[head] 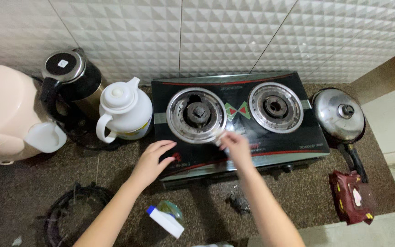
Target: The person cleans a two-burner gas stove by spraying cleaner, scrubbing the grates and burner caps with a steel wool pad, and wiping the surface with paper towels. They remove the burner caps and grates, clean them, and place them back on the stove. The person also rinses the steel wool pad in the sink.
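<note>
Head view: my left hand (154, 158) lies flat, fingers spread, on the stove's (280, 142) front-left corner. The stove is black and glass-topped, its long axis running left to right against the wall, both burners bare. My right hand (235, 142) pinches a pale wipe (220, 138) at the left burner's (196, 114) rim. The wipe is blurred, mostly hidden by my fingers.
</note>
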